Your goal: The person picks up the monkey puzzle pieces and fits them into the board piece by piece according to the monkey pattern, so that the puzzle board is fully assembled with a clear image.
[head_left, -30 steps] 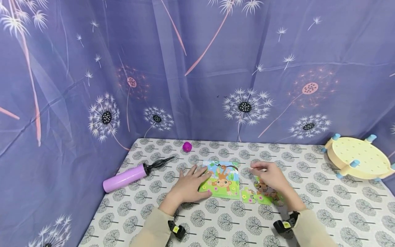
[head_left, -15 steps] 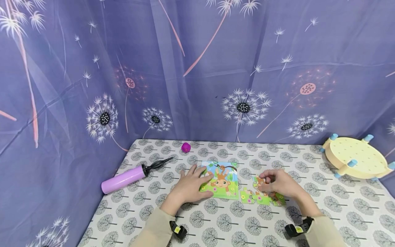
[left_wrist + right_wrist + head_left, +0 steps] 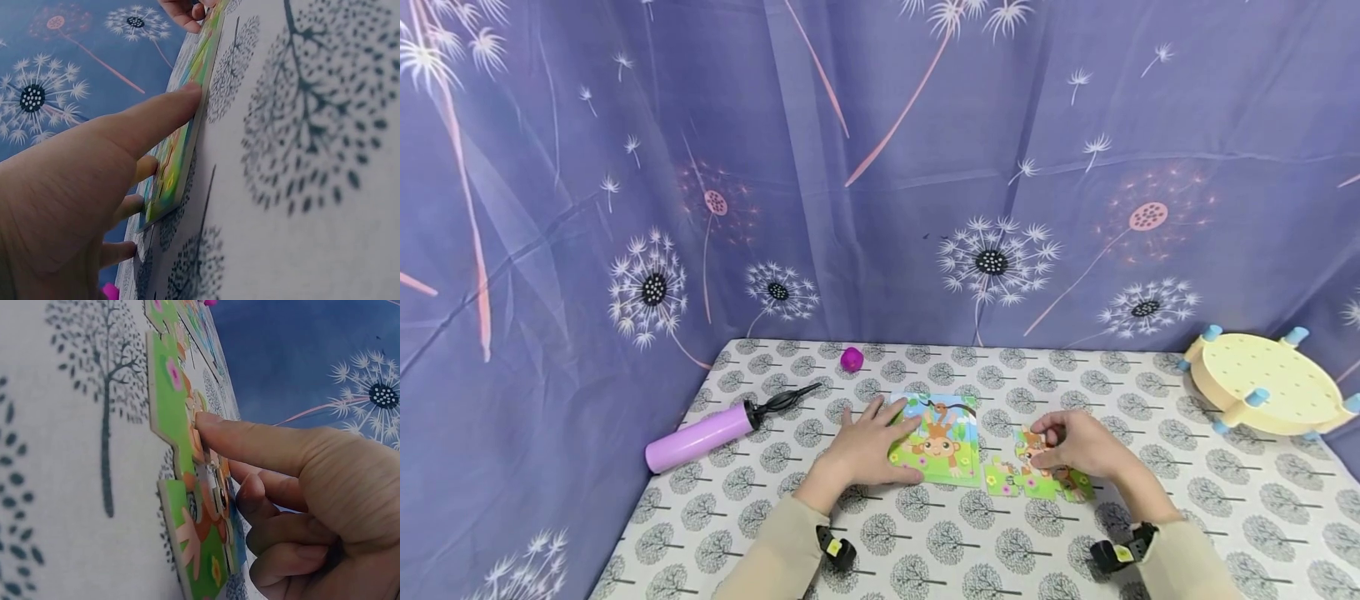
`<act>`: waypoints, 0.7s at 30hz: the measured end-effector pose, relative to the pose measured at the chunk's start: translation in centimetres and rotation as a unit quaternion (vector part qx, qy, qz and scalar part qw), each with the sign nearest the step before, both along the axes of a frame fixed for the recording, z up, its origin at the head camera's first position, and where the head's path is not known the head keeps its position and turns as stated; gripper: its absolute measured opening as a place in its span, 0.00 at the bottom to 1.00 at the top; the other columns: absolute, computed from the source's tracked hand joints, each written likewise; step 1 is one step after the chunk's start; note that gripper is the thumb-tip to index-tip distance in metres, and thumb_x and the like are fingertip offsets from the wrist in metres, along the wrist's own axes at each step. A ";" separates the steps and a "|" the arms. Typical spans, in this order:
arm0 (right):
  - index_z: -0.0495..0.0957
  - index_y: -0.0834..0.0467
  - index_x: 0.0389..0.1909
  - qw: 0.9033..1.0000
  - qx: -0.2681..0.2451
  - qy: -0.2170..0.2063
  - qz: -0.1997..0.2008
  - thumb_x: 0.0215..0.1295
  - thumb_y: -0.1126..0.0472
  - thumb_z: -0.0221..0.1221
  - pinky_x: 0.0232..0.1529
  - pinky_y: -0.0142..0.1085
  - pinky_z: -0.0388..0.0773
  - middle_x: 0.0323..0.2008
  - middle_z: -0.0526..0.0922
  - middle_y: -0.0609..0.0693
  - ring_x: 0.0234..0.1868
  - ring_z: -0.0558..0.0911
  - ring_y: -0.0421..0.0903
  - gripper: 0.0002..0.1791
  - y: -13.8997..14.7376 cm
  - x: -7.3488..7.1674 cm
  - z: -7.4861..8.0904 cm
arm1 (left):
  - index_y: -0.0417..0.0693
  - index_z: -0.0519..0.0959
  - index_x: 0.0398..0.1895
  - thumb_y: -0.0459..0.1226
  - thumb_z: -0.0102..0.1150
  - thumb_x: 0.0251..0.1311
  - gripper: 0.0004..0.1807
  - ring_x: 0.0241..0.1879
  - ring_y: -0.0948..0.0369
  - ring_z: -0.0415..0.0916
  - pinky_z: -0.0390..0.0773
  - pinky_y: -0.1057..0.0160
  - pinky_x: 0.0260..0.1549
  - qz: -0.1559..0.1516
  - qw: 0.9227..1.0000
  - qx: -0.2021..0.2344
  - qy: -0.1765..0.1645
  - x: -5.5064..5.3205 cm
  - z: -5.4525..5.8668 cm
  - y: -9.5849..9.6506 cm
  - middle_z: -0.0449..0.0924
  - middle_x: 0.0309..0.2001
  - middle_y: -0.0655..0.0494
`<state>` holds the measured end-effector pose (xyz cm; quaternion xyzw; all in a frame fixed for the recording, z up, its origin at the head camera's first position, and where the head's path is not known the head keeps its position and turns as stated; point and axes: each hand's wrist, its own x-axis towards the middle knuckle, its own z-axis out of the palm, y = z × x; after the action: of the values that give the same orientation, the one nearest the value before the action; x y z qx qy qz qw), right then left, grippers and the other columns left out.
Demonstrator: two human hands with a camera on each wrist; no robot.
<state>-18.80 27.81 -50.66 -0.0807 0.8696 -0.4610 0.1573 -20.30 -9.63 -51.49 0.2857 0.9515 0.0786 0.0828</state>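
My left hand (image 3: 867, 450) lies spread over the left part of a finished-looking monkey picture puzzle (image 3: 942, 454). In the left wrist view its thumb reaches along the near edge of that thin puzzle board (image 3: 178, 169). To the right, several loose jigsaw pieces (image 3: 1002, 480) lie joined or close together on the cloth. Over them my right hand (image 3: 1081, 446) pinches a puzzle piece (image 3: 1024, 439) between thumb and index finger. The right wrist view has the thumb (image 3: 219, 428) on a piece beside green pieces (image 3: 169, 406), the other fingers curled in.
A lilac hand pump (image 3: 700, 437) with a black nozzle lies at the left. Near the back edge sits a small magenta ball (image 3: 852, 359). A round yellow stool-like item (image 3: 1270, 379) with blue-tipped legs stands at the far right. A dandelion-print curtain (image 3: 887, 208) hangs behind.
My right hand has come down and to the right onto the loose pieces, then stayed almost still. The left hand remains on the monkey puzzle, shifted slightly.
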 end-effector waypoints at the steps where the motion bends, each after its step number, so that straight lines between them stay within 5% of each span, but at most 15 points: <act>1: 0.79 0.68 0.50 1.000 0.000 -0.001 0.001 0.49 0.66 0.79 0.29 0.34 0.78 0.31 0.75 0.53 0.30 0.73 0.46 0.28 0.0 0.0 0.1 | 0.72 0.57 0.82 0.79 0.54 0.53 0.54 0.81 0.40 0.41 0.44 0.17 0.64 0.002 1.000 0.001 -0.001 -0.1 0.0 0.0 0.45 0.84 0.60; 11: 0.79 0.66 0.47 1.000 0.017 0.008 0.002 0.51 0.65 0.78 0.28 0.34 0.77 0.30 0.74 0.52 0.26 0.72 0.44 0.24 -0.1 -0.1 0.2 | 0.74 0.57 0.82 0.80 0.60 0.43 0.61 0.81 0.38 0.38 0.42 0.15 0.62 0.003 1.000 0.011 -0.020 -0.5 0.1 -0.3 0.42 0.84 0.57; 21: 0.76 0.66 0.64 0.996 0.050 0.052 0.051 0.48 0.56 0.80 0.30 0.34 0.74 0.31 0.74 0.52 0.29 0.71 0.44 0.42 0.2 -0.4 0.0 | 0.77 0.56 0.82 0.81 0.58 0.43 0.60 0.81 0.38 0.38 0.42 0.17 0.64 0.011 1.000 -0.002 -0.015 -0.4 0.0 -0.2 0.41 0.85 0.55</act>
<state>-19.17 27.98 -50.63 -0.1414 0.8934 -0.4033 0.1390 -20.66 -9.86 -51.51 0.2737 0.9534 0.0818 0.0969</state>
